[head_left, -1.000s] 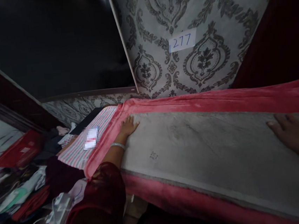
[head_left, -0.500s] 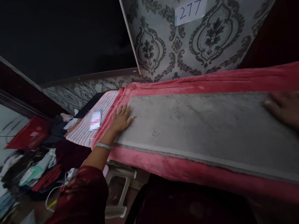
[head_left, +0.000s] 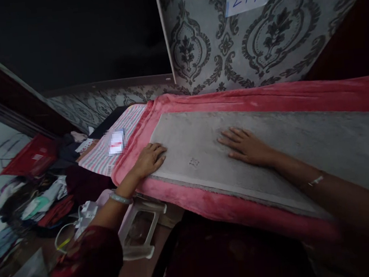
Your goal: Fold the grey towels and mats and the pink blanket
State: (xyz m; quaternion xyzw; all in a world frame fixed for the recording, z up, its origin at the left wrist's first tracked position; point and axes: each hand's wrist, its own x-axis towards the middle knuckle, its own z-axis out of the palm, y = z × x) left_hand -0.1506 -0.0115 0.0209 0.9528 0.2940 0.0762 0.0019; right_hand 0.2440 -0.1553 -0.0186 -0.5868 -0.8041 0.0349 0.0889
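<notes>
A long grey mat with a pale border and a small dark motif lies flat on a pink-red plush blanket. My left hand rests on the mat's left edge, fingers slightly apart, a bangle on the wrist. Farther right, my right hand lies flat on the mat's surface with its fingers spread and a thin bracelet on the wrist. Neither hand holds anything. The mat's right end runs out of view, partly behind my right forearm.
On the left, a striped cloth carries a blurred-out phone-like item. Beyond it are a red basket and piled clothes. A plastic stool stands below the blanket's edge. A large dark screen hangs behind.
My right hand has moved left along the mat, from its far right part towards the middle. My left hand has shifted slightly down along the left edge. The camera view has tilted a little.
</notes>
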